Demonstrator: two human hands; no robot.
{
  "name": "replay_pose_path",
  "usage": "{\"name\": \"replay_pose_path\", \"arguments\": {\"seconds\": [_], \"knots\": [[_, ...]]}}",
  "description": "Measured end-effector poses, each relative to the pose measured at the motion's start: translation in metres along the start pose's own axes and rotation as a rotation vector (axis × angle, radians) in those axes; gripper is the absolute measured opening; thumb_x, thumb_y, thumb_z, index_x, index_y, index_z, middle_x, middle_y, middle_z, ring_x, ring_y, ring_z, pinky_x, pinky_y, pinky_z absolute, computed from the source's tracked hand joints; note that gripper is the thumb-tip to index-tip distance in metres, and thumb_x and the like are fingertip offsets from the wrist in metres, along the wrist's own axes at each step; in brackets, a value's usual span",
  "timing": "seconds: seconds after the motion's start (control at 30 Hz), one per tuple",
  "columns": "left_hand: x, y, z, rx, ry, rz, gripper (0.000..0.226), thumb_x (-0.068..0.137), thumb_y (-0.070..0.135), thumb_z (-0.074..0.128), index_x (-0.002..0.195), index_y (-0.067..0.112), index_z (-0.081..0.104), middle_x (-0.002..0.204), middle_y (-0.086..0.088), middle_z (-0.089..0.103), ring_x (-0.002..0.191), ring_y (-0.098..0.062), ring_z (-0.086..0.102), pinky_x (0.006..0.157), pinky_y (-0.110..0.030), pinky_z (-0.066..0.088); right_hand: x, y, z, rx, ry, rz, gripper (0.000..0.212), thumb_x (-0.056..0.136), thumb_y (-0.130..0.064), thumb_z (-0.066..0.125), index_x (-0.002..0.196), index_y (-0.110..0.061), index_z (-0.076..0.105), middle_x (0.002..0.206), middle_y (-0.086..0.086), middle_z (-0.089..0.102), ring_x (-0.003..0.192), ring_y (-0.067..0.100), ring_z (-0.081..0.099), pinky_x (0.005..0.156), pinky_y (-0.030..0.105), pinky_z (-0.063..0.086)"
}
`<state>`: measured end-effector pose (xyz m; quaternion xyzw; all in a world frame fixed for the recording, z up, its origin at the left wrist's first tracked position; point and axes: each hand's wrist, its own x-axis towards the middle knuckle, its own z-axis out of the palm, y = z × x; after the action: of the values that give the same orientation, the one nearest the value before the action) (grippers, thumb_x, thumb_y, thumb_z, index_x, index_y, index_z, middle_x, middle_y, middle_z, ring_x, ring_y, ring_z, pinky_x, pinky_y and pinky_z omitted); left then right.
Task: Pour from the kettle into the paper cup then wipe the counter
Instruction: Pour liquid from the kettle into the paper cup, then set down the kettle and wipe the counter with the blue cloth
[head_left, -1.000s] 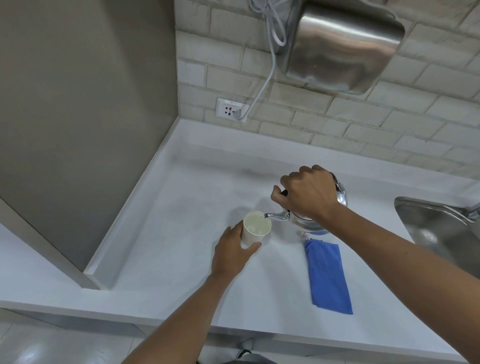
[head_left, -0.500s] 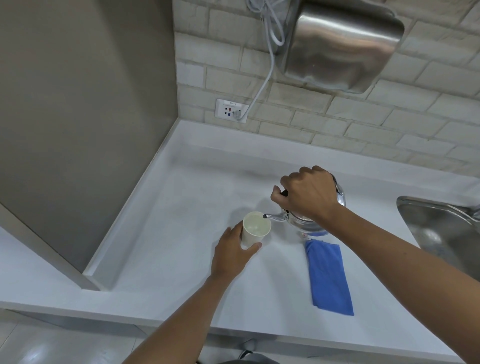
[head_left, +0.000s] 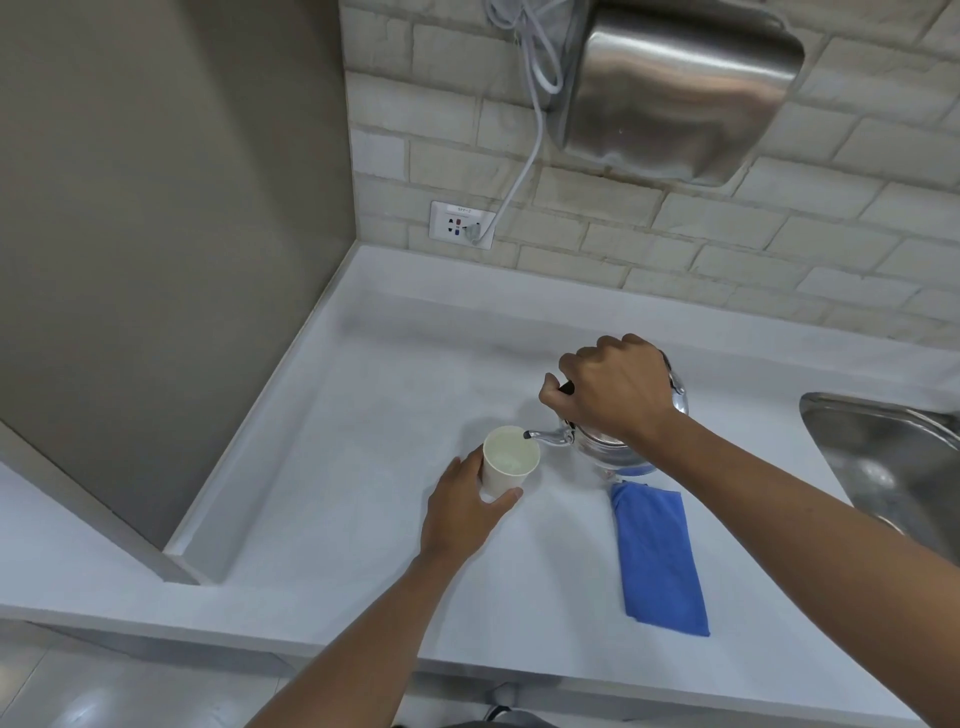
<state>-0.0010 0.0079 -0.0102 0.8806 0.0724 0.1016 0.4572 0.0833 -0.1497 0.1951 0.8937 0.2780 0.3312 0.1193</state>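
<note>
A white paper cup (head_left: 506, 465) stands on the white counter (head_left: 363, 467), with liquid showing inside it. My left hand (head_left: 462, 512) wraps around its near side. A shiny metal kettle (head_left: 602, 441) is tilted to the left, its spout tip right over the cup's far right rim. My right hand (head_left: 615, 389) grips the kettle's black handle from above and hides most of the lid. A folded blue cloth (head_left: 657, 556) lies flat on the counter just in front of the kettle.
A steel sink (head_left: 893, 467) sits at the right edge. On the brick wall hang a steel hand dryer (head_left: 670, 93) and a socket (head_left: 461, 224) with a white cord plugged in. A grey panel (head_left: 156, 234) bounds the counter on the left.
Hardly anything has moved: both hands, the cup and the tilted kettle keep their places, with the spout staying at the cup's rim.
</note>
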Motion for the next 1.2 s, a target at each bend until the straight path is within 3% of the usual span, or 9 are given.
{"name": "replay_pose_path", "arguments": {"seconds": [0.2,0.57,0.7,0.87,1.07,1.2], "knots": [[-0.001,0.001,0.000,-0.005,0.004,0.002,0.065,0.068,0.070,0.070,0.121,0.036,0.055,0.100,0.015,0.060,0.093,-0.009,0.059,0.079,-0.032,0.053,-0.002,0.006,0.006,0.042,0.010,0.037,0.040,0.075,-0.035,0.052,0.046,-0.015,0.031,0.040,-0.003,0.022,0.040,0.022,0.021,0.052,0.023,0.020],[-0.003,0.005,-0.002,0.003,0.011,-0.014,0.071,0.069,0.067,0.073,0.129,0.033,0.056,0.114,0.017,0.063,0.106,-0.007,0.059,0.090,-0.030,0.051,0.003,0.026,0.027,0.143,0.007,0.163,0.043,0.073,-0.035,0.058,0.044,-0.015,0.033,0.039,-0.002,0.022,0.038,0.021,0.022,0.050,0.021,0.019],[-0.003,0.007,-0.002,0.013,0.013,-0.026,0.068,0.068,0.068,0.073,0.126,0.037,0.056,0.110,0.020,0.063,0.102,-0.002,0.058,0.087,-0.024,0.048,0.009,0.037,0.044,0.181,0.010,0.253,0.046,0.075,-0.041,0.055,0.046,-0.014,0.033,0.037,-0.003,0.024,0.034,0.023,0.030,0.048,0.019,0.018],[-0.004,0.008,-0.002,0.013,0.026,-0.037,0.067,0.066,0.067,0.077,0.125,0.044,0.055,0.111,0.027,0.063,0.102,0.006,0.057,0.090,-0.023,0.049,0.019,0.050,0.068,0.232,-0.026,0.406,0.047,0.075,-0.050,0.054,0.045,-0.015,0.045,0.033,-0.004,0.028,0.032,0.018,0.031,0.047,0.014,0.016],[-0.003,0.009,-0.001,0.039,0.036,-0.050,0.068,0.065,0.068,0.079,0.124,0.047,0.054,0.109,0.033,0.063,0.103,0.010,0.057,0.088,-0.022,0.050,0.036,0.066,0.097,0.310,-0.061,0.488,0.049,0.074,-0.050,0.053,0.043,-0.013,0.041,0.033,-0.003,0.032,0.032,0.019,0.036,0.046,0.015,0.019],[-0.003,0.010,0.001,0.073,0.040,-0.061,0.065,0.064,0.070,0.079,0.120,0.050,0.052,0.104,0.036,0.060,0.096,0.008,0.058,0.079,-0.016,0.046,0.041,0.073,0.112,0.321,-0.082,0.503,0.050,0.073,-0.048,0.051,0.042,-0.012,0.037,0.032,-0.005,0.025,0.029,0.017,0.027,0.047,0.014,0.020]]}}
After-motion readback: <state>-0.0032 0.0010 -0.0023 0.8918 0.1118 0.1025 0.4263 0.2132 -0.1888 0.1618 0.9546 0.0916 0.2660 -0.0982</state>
